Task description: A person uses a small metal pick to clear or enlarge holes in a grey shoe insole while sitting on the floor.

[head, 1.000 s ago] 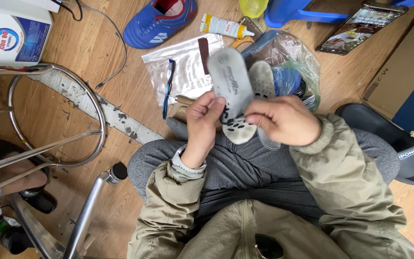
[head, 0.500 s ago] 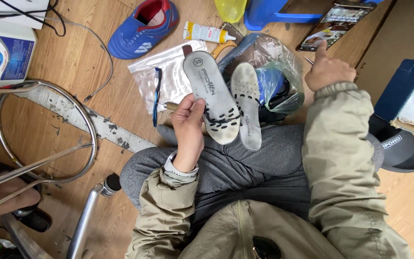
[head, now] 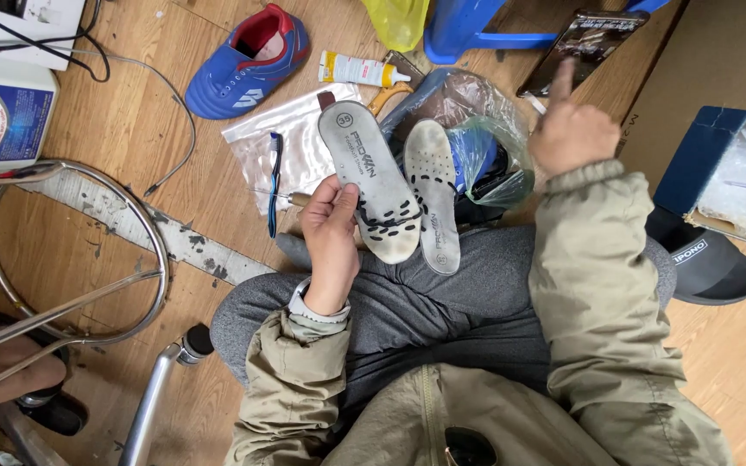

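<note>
Left hand (head: 331, 231) pinches one grey foam insole (head: 371, 185); its mate (head: 432, 194) rests beside, on the knee. Right hand (head: 573, 131), forefinger extended, reaches past them; blue shoe (head: 248, 60) lies beyond, unfitted.

The left hand (head: 331, 231) grips a grey shoe insole (head: 371, 190) by its edge, thumb across the underside, holding it up over the lap. A second insole (head: 433, 203) lies just beside it, resting on the grey trousered knee. The right hand (head: 573, 131) is lifted free of both, index finger raised, near a dark phone (head: 582, 39) on the wooden floor (head: 131, 129). Beyond the insoles lie a clear plastic bag (head: 300, 142) with a blue toothbrush (head: 275, 177) on it, a glue tube (head: 357, 69), and a blue shoe (head: 248, 60) with red lining. A black slipper (head: 711, 263) sits to the right.
</note>
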